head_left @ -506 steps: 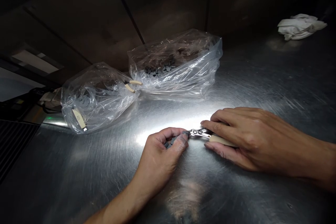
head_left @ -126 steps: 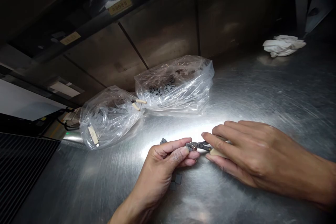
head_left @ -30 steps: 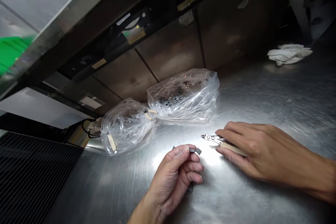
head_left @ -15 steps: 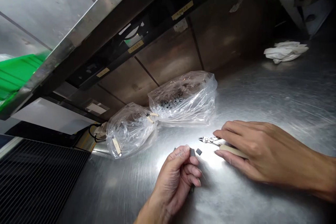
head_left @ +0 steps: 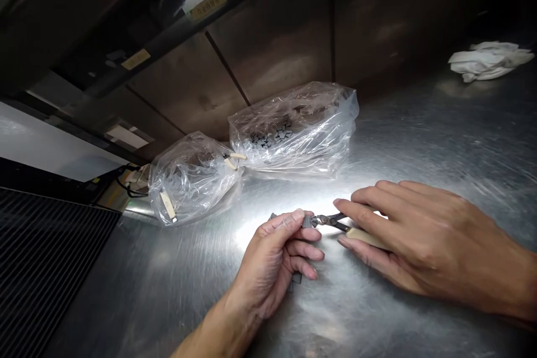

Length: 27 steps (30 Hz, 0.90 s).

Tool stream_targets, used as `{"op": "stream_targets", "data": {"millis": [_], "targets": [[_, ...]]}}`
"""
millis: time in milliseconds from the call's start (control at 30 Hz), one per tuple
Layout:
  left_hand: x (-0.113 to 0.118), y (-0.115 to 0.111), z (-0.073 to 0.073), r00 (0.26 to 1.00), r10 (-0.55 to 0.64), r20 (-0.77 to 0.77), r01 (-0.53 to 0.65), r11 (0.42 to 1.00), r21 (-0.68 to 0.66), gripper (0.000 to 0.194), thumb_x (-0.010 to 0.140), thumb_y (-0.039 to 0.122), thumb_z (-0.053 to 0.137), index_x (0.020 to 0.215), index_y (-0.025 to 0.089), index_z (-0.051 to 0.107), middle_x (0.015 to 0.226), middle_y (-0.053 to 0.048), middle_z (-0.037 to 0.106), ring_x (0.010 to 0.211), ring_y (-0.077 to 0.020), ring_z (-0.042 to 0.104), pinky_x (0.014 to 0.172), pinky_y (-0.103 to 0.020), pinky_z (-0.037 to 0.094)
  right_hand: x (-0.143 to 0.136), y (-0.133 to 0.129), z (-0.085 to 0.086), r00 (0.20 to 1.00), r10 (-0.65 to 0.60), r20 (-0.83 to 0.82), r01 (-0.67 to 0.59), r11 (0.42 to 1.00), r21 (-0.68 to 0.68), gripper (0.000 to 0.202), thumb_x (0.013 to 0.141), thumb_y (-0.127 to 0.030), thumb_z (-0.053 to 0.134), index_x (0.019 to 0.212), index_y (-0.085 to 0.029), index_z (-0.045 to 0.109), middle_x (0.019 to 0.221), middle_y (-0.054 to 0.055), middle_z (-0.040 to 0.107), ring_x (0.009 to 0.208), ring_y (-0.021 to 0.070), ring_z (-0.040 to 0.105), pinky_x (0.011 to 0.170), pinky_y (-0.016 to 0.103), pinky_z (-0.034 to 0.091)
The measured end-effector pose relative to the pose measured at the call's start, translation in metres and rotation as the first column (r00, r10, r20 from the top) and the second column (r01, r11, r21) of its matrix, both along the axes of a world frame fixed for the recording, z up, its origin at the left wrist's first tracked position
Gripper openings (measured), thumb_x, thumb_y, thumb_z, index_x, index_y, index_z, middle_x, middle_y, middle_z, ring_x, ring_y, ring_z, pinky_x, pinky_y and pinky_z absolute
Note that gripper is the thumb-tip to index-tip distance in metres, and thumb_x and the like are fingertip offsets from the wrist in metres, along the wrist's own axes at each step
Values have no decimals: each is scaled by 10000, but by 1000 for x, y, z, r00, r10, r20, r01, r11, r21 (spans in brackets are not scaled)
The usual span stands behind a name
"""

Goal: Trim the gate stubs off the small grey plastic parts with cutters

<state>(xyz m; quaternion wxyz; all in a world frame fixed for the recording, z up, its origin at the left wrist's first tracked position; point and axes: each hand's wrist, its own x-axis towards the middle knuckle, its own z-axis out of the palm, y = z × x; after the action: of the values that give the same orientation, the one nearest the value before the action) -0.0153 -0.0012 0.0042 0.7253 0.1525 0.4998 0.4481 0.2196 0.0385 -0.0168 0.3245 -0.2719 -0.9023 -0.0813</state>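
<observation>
Between thumb and fingers, my left hand [head_left: 279, 257] pinches a small grey piece [head_left: 308, 220]. My right hand [head_left: 415, 235] is closed round the cream handles of small cutting pliers [head_left: 331, 220]. The pliers' jaws touch the right end of the grey piece. Below my left palm, more small grey pieces [head_left: 297, 278] show, partly hidden by the hand. Behind the hands lies a clear plastic bag [head_left: 302, 151] with grey pieces inside. A second clear bag [head_left: 193, 184] is to its left, with cream-handled pliers [head_left: 235, 159] where the two meet.
A crumpled white cloth [head_left: 489, 60] lies at the back right of the shiny metal table [head_left: 419, 145]. A cream object [head_left: 168, 206] rests at the left bag. Metal panels rise behind, and a black ribbed surface [head_left: 50, 257] is at the far left.
The pliers have moved left onto the grey piece in my left hand. The dark square seen between the hands no longer shows there. The camera view has tilted down.
</observation>
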Motion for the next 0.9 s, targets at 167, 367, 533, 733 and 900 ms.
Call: {"op": "stream_targets", "data": {"millis": [167, 367, 533, 733, 900], "targets": [[1, 1, 0, 1000, -4, 5, 5, 1000, -9, 117, 1017, 140, 738, 956, 67, 807, 768, -86, 803, 567, -148, 764, 440, -200, 609, 0, 0, 1, 1000, 4, 20, -4, 1000, -5, 257, 1114, -267, 542, 1189, -99, 721, 958, 91, 707, 782, 236, 627, 708, 399, 396], [1, 0, 0, 1000, -4, 23, 4, 1000, -26, 143, 991, 126, 773, 858, 76, 788, 742, -76, 795, 565, -145, 761, 428, -198, 605, 1, -1, 4, 1000, 8, 29, -8, 1000, -3, 253, 1111, -256, 542, 1171, -96, 728, 946, 87, 703, 775, 245, 635, 678, 408, 395], [-1, 1, 0, 999, -5, 40, 7, 999, -40, 133, 976, 119, 788, 850, 80, 780, 719, -69, 786, 566, -145, 760, 427, -197, 604, 2, -1, 4, 999, 28, 22, -28, 999, -17, 234, 1126, -245, 535, 1139, -107, 723, 946, 86, 708, 780, 227, 635, 685, 395, 399], [-2, 2, -1, 999, -3, 46, 5, 999, -49, 111, 977, 107, 784, 870, 78, 782, 719, -74, 788, 565, -148, 759, 431, -202, 608, 2, 0, 6, 998, 62, 24, -60, 997, -54, 242, 1154, -255, 504, 1127, -127, 709, 947, 66, 700, 755, 200, 631, 690, 375, 432], [-2, 1, -2, 998, -14, 60, 17, 999, -46, 139, 997, 97, 756, 862, 73, 781, 718, -77, 785, 565, -145, 758, 437, -201, 611, 4, 0, 7, 995, 82, 53, -80, 996, -41, 232, 1154, -235, 500, 1132, -130, 705, 929, 49, 694, 738, 196, 634, 678, 377, 454]]}}
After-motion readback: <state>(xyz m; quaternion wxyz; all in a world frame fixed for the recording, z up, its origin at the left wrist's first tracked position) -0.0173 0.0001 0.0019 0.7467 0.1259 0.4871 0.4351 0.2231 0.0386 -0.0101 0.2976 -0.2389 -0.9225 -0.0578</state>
